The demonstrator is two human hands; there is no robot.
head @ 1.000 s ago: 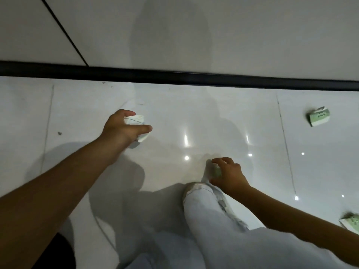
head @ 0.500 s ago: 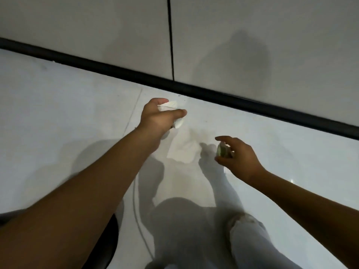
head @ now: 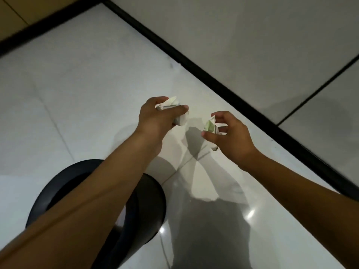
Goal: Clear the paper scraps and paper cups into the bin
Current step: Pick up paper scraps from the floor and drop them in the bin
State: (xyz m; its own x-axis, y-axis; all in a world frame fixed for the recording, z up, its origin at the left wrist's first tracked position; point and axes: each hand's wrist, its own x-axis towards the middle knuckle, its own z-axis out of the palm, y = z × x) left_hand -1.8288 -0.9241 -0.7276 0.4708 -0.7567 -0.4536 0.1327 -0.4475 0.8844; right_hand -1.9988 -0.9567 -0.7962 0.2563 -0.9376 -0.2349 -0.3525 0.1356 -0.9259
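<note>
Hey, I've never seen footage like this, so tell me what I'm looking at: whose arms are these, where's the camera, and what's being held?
There is no machine here. The camera is worn on a person's head and looks forward and down, so the two arms reaching into the picture are that person's own.

The left hand grips a crumpled white piece of paper, possibly a squashed paper cup. The right hand pinches a smaller crushed piece with green print between thumb and fingers.

Below is a glossy white tiled floor, edged by a black skirting strip along the wall. The round black object under the left forearm looks like the bin, seen from above. Both pieces are held over the floor, beyond the bin's rim, so neither has been dropped in yet.
</note>
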